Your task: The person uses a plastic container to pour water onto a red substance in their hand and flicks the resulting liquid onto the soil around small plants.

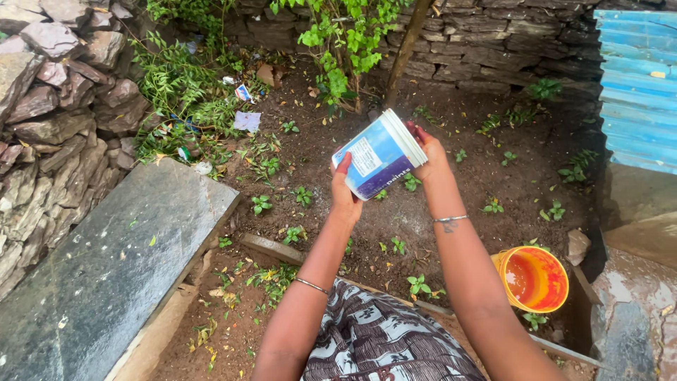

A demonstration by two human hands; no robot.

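Paint tub (379,155), the white and blue plastic kind, is held up in both hands out over the dirt patch (437,204) with its little green seedlings (261,204), tipped on its side with the white rim facing up and right. Left hand (344,194) wraps its lower end, thumb up along the label, while the right hand (431,156) is curled round the rim end, so both sets of fingers are closed on it. Orange bucket (533,278) sits on the ground beside the right forearm, and a grey stone slab (99,275) lies off to the left.
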